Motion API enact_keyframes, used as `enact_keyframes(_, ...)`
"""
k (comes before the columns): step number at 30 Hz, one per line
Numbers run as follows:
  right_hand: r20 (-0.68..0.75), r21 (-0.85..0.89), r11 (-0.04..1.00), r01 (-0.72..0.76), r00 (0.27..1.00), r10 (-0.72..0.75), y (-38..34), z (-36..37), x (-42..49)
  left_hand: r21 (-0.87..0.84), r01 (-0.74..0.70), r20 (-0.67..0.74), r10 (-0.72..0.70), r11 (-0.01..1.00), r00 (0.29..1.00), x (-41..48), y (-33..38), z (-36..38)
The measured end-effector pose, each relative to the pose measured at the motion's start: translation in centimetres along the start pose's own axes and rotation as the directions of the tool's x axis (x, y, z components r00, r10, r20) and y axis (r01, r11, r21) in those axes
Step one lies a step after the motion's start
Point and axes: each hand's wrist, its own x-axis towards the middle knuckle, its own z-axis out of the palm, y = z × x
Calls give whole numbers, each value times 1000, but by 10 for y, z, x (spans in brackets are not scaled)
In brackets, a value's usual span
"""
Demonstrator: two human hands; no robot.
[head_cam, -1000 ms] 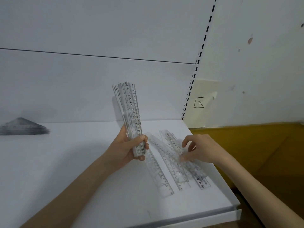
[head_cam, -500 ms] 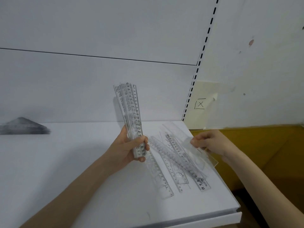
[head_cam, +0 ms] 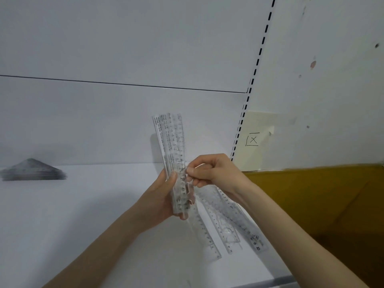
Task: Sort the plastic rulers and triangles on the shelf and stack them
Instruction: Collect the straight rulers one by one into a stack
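Left hand (head_cam: 160,196) grips the upright ruler bundle (head_cam: 172,138) low down, right hand (head_cam: 212,171) pinches its right edge, loose rulers (head_cam: 228,221) lie on the shelf (head_cam: 83,215) below the right hand; probably light, stiff, slick, best pinched edgewise.

Blurred triangle stack (head_cam: 31,170) at far left; loose rulers (head_cam: 228,221) partly behind right hand (head_cam: 216,173)

Clear glossy plastic rulers (head_cam: 173,146); matt white shelf (head_cam: 83,204).

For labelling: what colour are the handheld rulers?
The rulers are clear with black markings; head view.
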Motion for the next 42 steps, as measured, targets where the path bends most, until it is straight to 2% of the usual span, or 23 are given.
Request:
enact_keyframes(6, -85, -65, 997, 30, 996, -35, -2, 7, 11, -70, -13, 30, 15, 997, 999, 1, 3, -2)
enact_keyframes(10, -116, -130, 991, 38, 992, -53, -1, 9, 13, -44, -1, -1, 1, 999, 1000, 2, 3, -2)
enact_keyframes(18, -83, -325, 941, 99, 988, -132, -5, 6, 12, -61, 0, 2, 0, 998, 1000, -2, 4, 0)
enact_keyframes(21, -144, -398, 915, 64, 981, -132, -4, -18, 8, -74, -6, -26, 4, 997, 1000, -1, 4, 0)
enact_keyframes(23, -171, -622, 782, -25, 980, -104, 7, -42, 1, -77, -19, -31, 17, 997, 999, 0, 4, -2)
enact_keyframes(25, -139, -798, 587, -137, 989, 43, 23, -56, -10, -75, -23, -36, 20, 997, 999, 1, 3, -4)
enact_keyframes(26, -127, -831, 528, -175, 984, 125, 31, -58, -16, -79, -14, -38, 11, 997, 999, 1, 3, -4)
enact_keyframes(28, -125, -844, 492, -215, 970, 210, 43, -56, -26, -92, 9, -30, -12, 996, 999, 4, 1, -4)
enact_keyframes(31, -146, -823, 521, -224, 971, 188, 51, -55, -32, -96, 45, -35, -49, 994, 998, 6, -1, -5)
enact_keyframes(35, -179, -743, 602, -292, 954, 241, 52, -57, -32, -77, 85, -61, -90, 993, 994, 6, -2, -5)
enact_keyframes(40, -247, -661, 677, -323, 946, 211, 53, -67, -31, -95, 39, -71, -46, 995, 996, 4, -1, -5)
enact_keyframes(42, -247, -588, 740, -327, 943, 221, 52, -69, -32, -102, 26, -81, -35, 994, 996, 5, -1, -5)
